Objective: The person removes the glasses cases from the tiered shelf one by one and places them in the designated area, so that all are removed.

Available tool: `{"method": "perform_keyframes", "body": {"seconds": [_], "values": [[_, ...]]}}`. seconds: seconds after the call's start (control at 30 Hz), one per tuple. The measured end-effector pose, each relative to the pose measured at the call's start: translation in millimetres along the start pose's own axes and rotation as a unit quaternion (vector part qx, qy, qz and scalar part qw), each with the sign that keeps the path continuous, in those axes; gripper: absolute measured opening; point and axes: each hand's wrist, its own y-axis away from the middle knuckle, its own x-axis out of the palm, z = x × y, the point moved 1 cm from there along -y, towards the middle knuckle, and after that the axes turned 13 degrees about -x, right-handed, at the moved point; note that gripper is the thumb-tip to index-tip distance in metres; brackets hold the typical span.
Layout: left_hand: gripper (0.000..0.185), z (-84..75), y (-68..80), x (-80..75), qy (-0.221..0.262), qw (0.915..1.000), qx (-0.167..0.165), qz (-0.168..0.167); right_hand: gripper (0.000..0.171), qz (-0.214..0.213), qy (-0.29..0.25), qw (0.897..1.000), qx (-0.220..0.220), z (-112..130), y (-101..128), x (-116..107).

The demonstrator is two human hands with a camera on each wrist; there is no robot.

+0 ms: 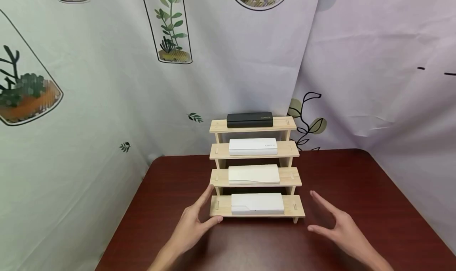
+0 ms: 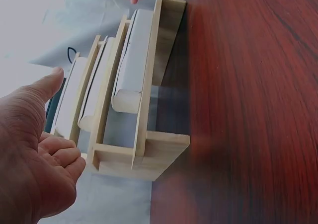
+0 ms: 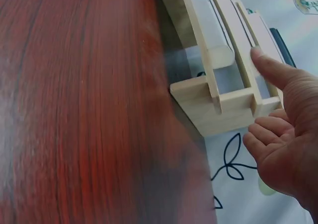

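Observation:
A pale wooden stepped rack (image 1: 293,203) stands on the table, each of its several tiers bearing one slim oblong case. On the top tier lies a black case (image 1: 250,120); below it come a white case (image 1: 253,145), an off-white case (image 1: 253,173) and, on the lowest tier, another white case (image 1: 257,202). My left hand (image 1: 190,225) is beside the rack's left end, thumb and fingers apart, its fingertips overlapping the lower tiers' edge in the head view. Off the right end, my right hand (image 1: 340,228) is held with thumb and fingers spread, holding nothing.
The dark red-brown table (image 1: 263,247) has rounded back corners. Behind it hangs a pale cloth (image 1: 231,73) printed with plants in glass containers, close behind the rack; more cloth runs along the table's left and right sides.

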Motion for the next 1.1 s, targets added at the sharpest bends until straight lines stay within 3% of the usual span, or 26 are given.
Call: {"method": "perform_keyframes", "body": {"seconds": [0.37,0.73,1.1], "values": [[0.08,3.9,-7.9,18.5,0.02,0.9998,0.003,0.008,0.086,0.003,-0.077,0.997,0.024,-8.7,-9.0,17.2],[0.078,6.5,-12.1,34.6,0.042,0.997,-0.028,0.059,0.082,0.001,-0.143,0.989,0.04,-13.8,-13.4,29.8],[0.076,7.8,-19.9,39.6,0.035,0.9964,-0.02,0.074,0.084,0.014,-0.154,0.984,0.084,-15.8,-17.2,35.8]]}}
